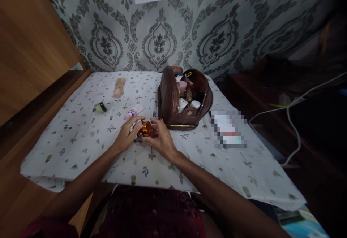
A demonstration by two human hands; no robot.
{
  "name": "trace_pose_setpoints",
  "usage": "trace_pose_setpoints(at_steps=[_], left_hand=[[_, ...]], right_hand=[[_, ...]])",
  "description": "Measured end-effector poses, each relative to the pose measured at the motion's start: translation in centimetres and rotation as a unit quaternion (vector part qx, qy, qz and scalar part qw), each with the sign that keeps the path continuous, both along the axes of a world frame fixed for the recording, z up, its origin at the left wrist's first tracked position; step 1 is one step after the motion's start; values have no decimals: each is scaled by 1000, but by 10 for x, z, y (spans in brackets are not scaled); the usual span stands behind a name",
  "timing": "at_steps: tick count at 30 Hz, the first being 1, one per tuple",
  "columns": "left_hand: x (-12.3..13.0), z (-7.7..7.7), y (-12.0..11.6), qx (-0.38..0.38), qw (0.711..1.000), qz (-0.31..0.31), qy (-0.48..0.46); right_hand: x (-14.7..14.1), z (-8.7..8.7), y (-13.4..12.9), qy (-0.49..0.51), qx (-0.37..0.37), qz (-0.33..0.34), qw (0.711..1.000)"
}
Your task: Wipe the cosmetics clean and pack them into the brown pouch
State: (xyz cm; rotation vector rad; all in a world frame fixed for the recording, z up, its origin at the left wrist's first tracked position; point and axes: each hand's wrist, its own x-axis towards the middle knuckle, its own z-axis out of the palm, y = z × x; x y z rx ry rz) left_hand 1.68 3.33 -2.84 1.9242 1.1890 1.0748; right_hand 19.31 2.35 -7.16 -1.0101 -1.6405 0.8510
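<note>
Printed white cloth; left hand grips glossy amber-gold jar; right hand, grip unclear.

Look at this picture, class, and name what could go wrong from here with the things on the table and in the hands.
The gold-banded container is held off level at the left hand's fingers, so it might slip. The brown bag gapes open, crowded with small items, which could spill if knocked. The small greenish bottle seems to lie on its side and might roll.
</note>
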Motion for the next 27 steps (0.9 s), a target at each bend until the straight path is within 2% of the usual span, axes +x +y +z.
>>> trace_pose_setpoints(at_steps=[4,8,10,13,15,20,24,27], left_hand=[[4,-5,-3,113,991,29,63],[5,-4,-5,122,989,20,79],[4,0,-4,87,994,20,64],[1,5,-2,-19,1000,9,23],[-1,6,-1,-80,997,2,-4],[-1,5,2,-172,983,-1,-71],[0,4,0,-252,960,-58,-103],[-2,3,0,-270,950,-94,-129]], right_hand=[[-2,1,3,79,-135,53,986],[-2,7,3,150,-177,84,969],[-1,8,2,153,-173,100,968],[0,10,1,145,-157,125,969],[1,11,1,142,-151,144,968],[4,14,3,166,-164,183,955],[5,15,4,186,-164,172,953],[4,15,3,172,-130,141,966]])
